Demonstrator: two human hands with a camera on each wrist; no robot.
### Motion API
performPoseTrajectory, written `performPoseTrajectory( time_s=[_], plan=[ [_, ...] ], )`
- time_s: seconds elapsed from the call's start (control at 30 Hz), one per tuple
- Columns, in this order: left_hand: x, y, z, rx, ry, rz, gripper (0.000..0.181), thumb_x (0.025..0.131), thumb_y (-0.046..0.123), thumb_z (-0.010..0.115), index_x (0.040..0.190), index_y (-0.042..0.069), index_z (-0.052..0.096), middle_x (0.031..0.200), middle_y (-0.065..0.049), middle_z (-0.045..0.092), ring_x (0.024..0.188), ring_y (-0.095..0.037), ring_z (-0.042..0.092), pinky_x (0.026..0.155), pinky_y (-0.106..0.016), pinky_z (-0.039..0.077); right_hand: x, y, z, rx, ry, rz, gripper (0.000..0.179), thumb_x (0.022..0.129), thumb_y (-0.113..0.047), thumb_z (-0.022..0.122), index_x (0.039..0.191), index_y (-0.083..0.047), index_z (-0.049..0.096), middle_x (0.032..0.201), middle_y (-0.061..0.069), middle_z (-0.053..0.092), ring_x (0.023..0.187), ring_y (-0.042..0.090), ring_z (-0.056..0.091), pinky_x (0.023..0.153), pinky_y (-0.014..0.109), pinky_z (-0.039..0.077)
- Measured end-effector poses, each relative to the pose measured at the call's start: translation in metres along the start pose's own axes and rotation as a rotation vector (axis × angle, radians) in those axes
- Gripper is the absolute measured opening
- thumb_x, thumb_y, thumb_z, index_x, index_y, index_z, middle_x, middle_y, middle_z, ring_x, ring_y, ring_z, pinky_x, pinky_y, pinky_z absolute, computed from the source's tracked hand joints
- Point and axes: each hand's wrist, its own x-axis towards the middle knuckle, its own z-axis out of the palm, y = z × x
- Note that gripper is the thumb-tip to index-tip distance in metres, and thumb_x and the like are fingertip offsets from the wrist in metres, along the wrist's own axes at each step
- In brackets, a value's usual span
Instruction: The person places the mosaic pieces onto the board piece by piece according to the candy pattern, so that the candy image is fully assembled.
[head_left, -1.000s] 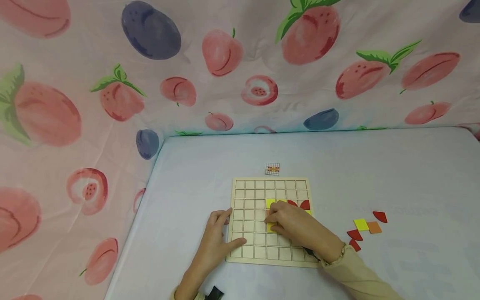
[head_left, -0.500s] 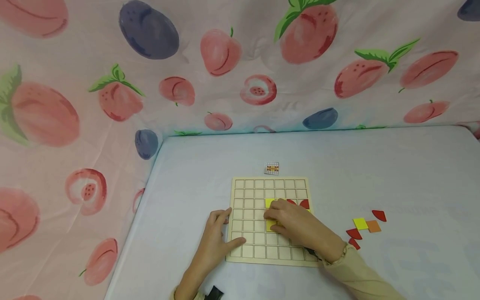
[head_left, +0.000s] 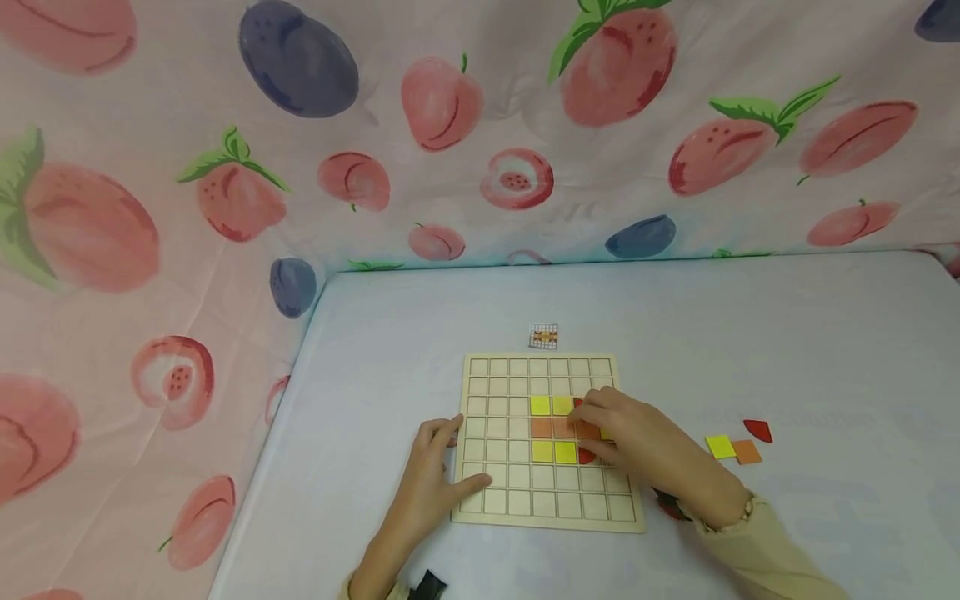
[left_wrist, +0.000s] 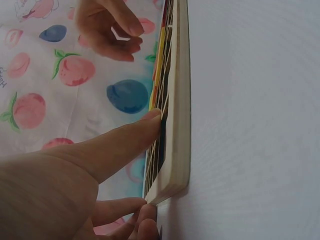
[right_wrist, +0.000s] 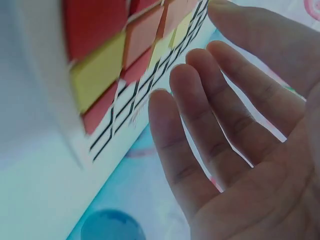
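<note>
A pale wooden grid board (head_left: 495, 500) lies on the table. Yellow squares (head_left: 542, 451), orange squares (head_left: 542, 427) and red quarter-round pieces (head_left: 586, 456) fill cells in its middle and right part. My left hand (head_left: 429, 479) is at the board's left edge, the thumb lying on the grid and the fingers against the side, as the left wrist view also shows. Over the right part of the board hovers my right hand (head_left: 630, 433), partly hiding pieces. Its fingers (right_wrist: 186, 100) are apart in the right wrist view, with nothing between them.
A small printed pattern card (head_left: 543, 336) lies beyond the board. On the right are a loose yellow square (head_left: 721, 447), an orange square (head_left: 747, 452) and a red piece (head_left: 758, 431). A fruit-print cloth (head_left: 442, 192) hangs behind the table.
My right hand has moved right, away from the middle cells, uncovering a row of orange squares and the yellow squares around it. The right forearm now covers loose red pieces. My left hand stays put.
</note>
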Motion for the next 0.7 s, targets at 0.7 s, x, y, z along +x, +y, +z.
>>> performPoseTrajectory(
  time_s=[0.7],
  plan=[
    [-0.001, -0.001, 0.000, -0.008, 0.007, 0.008, 0.086, 0.074, 0.026, 0.089, 0.145, 0.003, 0.047, 0.129, -0.008, 0.047, 0.108, -0.017, 0.047, 0.079, -0.024, 0.044, -0.049, 0.044, -0.033, -0.071, -0.004, 0.118, 0.030, 0.076, -0.015, 0.086, 0.104, -0.012, 0.074, 0.098, -0.003, 0.063, 0.090, 0.014, 0.058, 0.078, 0.034, 0.057]
  ],
)
